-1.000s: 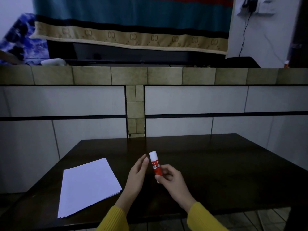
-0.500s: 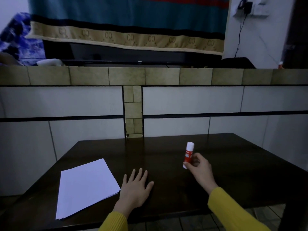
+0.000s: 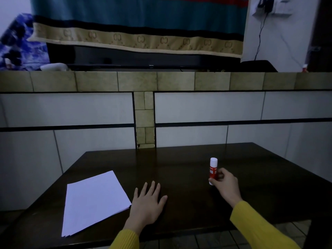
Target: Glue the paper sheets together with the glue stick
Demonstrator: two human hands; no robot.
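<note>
My right hand [image 3: 224,184] pinches the capped glue stick [image 3: 213,170] upright toward the desk's [image 3: 179,164] right edge. My left hand [image 3: 147,203] lies flat, fingers spread, just beside the paper sheets [image 3: 93,200] at the near-left corner.

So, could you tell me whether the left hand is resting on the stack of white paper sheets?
No, the left hand lies flat on the dark wooden table, just right of the stack of white paper sheets.

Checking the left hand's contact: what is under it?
The left hand lies flat on the dark table, beside the paper stack, not on it. Whatever the palm covers is hidden.
</note>
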